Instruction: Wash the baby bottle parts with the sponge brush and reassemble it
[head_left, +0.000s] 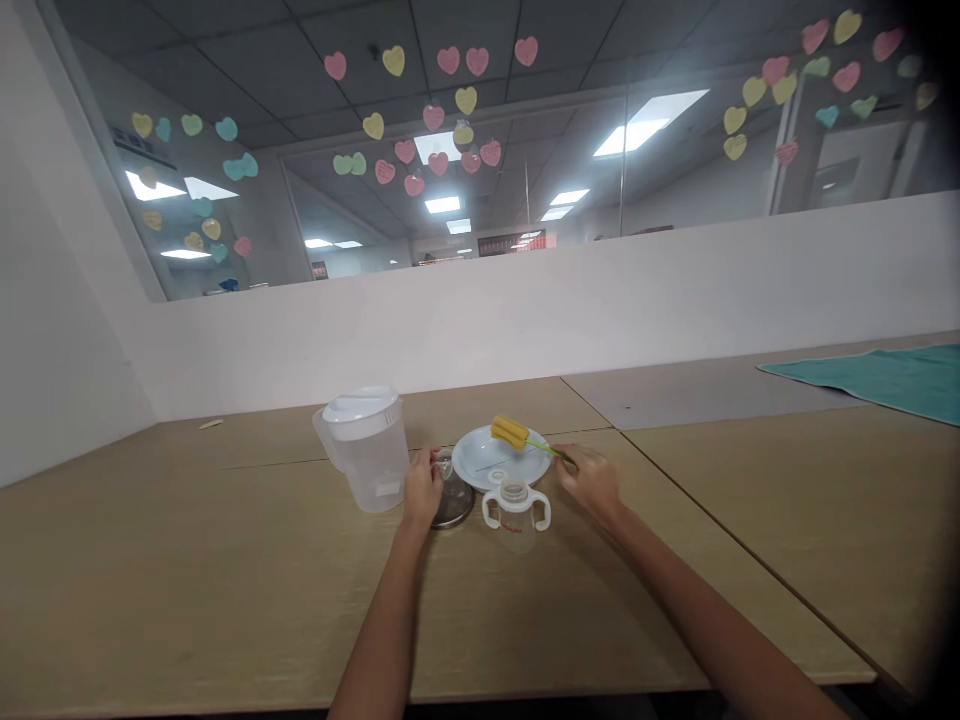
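My right hand (592,482) is closed on the thin green handle of a sponge bottle brush (511,432), whose yellow head is over a white plate (466,462). Fingers curled, my left hand (424,492) holds a small clear piece (443,464) that I cannot make out well, above a round metal dish (454,508). A clear baby bottle (516,524) with a white two-handled collar stands uncapped in front of the plate, between my hands. Near the plate's front edge is a small white ring-like part (497,479).
Left of my left hand stands a translucent pitcher (367,455) with a white lid. A teal cloth (885,378) lies at the far right of the wooden table (262,590). Behind rises a white wall (525,310) below a window with heart-shaped notes.
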